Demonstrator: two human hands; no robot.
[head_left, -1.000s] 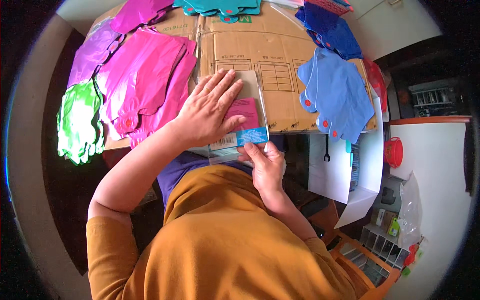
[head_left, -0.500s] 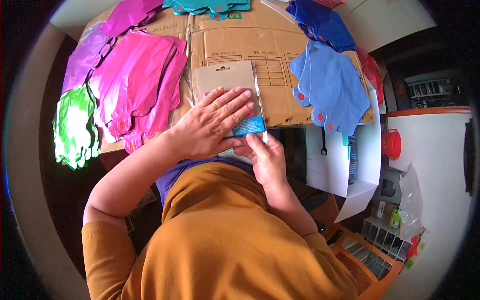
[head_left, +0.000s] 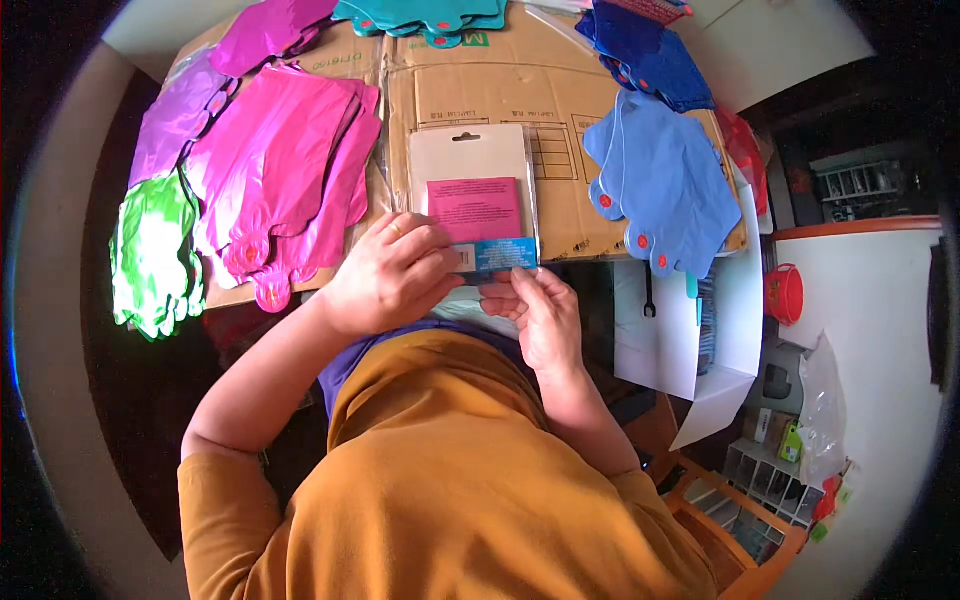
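A flat clear plastic packet (head_left: 515,160) with a white backing card and a hang hole lies at the near edge of the cardboard. Through it shows a pink printed paper (head_left: 475,205), and a blue label (head_left: 505,255) runs along its near end. My left hand (head_left: 395,270) is closed on the packet's near left corner, fingers curled. Thumb and fingers of my right hand (head_left: 540,310) pinch the near right edge, just below the blue label. My fingers hide part of the packet's near edge.
Flat foil balloons lie in piles on the cardboard (head_left: 450,95): pink (head_left: 275,160), green (head_left: 155,260), purple (head_left: 180,115), teal (head_left: 420,15), dark blue (head_left: 650,55) and light blue (head_left: 665,175). A white box (head_left: 655,335), a red basket (head_left: 785,293) and a wooden chair (head_left: 735,520) stand to the right.
My left hand has slid off the middle of the packet to its near left corner and curled, uncovering the pink paper. My right hand keeps its pinch at the near edge.
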